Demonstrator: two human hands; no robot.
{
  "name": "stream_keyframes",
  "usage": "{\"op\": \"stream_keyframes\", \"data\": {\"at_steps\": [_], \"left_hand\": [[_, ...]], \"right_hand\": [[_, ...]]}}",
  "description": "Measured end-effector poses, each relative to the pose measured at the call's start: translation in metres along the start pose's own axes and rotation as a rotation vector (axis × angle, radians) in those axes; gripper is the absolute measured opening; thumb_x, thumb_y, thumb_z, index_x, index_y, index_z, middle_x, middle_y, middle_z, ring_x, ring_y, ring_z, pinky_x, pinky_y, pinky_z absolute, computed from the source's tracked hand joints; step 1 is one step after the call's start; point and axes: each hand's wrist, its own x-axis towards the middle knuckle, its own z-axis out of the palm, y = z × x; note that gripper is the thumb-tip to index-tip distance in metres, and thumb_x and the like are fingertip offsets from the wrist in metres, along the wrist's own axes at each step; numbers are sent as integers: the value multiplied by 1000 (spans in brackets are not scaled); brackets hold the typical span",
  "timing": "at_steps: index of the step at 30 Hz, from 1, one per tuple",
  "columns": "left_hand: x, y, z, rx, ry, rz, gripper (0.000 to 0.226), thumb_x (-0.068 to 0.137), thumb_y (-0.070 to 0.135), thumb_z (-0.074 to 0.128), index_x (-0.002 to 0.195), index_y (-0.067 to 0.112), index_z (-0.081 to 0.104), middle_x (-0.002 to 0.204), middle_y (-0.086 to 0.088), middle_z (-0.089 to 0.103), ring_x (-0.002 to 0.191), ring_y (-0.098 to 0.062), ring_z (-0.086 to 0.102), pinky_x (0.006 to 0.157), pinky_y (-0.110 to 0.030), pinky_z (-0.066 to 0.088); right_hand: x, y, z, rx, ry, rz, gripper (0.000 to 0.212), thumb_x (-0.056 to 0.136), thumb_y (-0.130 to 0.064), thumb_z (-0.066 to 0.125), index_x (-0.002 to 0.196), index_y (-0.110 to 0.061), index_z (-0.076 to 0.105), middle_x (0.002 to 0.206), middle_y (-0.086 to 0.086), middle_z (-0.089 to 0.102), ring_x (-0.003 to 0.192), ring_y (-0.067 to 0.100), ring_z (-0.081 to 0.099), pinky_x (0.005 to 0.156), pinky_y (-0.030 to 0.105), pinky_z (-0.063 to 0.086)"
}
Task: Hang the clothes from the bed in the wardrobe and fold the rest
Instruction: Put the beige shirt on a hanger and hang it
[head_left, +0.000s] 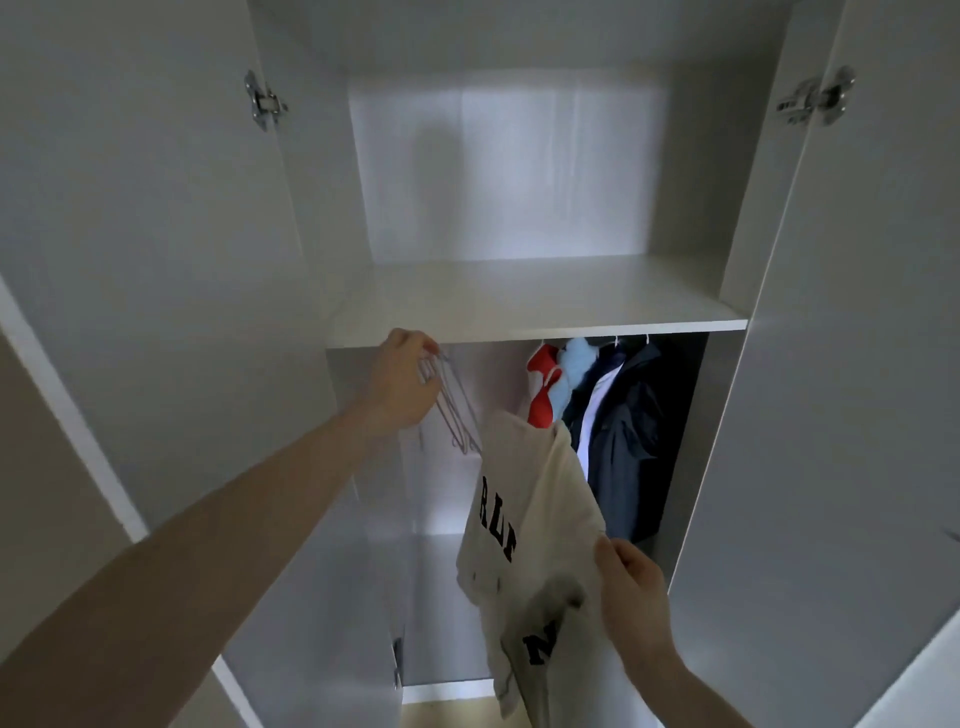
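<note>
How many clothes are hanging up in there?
4, side by side under the shelf: a red one, a light blue one, a white shirt, then a dark jacket. More may hide behind.

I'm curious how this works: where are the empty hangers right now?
The empty hangers are in the left hand, just under the wardrobe shelf at its left end, left of the cream shirt.

door hinges (266, 101) | beige wall (47, 499) | wood floor strip (441, 712)
</note>
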Motion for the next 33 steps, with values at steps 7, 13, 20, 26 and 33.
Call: {"op": "stream_keyframes", "data": {"at_steps": [7,13,20,26,33], "left_hand": [[82,-31,-8,311,-41,140,58,79,22,74,133,17,56,142,-10,47,129,-35,43,100,-44,39],[137,-73,-5,477,-374,8,63,100,64,44,153,30,43,164,-2,35,150,-30,30,121,-45,28],[148,-120,5,630,-539,32,58,109,49,25,162,24,25,171,-9,17,155,-33,21,125,-49,23],[166,-123,16,511,-524,-99,65,105,64,14,162,35,21,172,-4,17,155,-34,22,125,-53,18],[168,-128,17,554,-597,-67,79,94,68,6,164,33,14,173,-4,9,157,-36,11,126,-56,11]], "right_hand": [[36,11,51,9,107,54,39,99,-18,55,66,-9,38,61,3,31,59,14,30,61,33,25],[65,13,90,35,133,96,37,99,-20,53,67,-13,36,58,-1,29,51,10,27,50,26,25],[97,28,113,28,195,125,38,96,-19,52,65,-16,31,56,-3,28,52,10,26,53,30,25],[113,41,156,-27,156,109,40,96,-17,53,61,-17,32,57,-1,31,55,12,30,56,33,26],[133,48,209,24,113,113,37,98,-16,49,65,-18,31,63,5,27,62,19,29,61,36,26]]}}
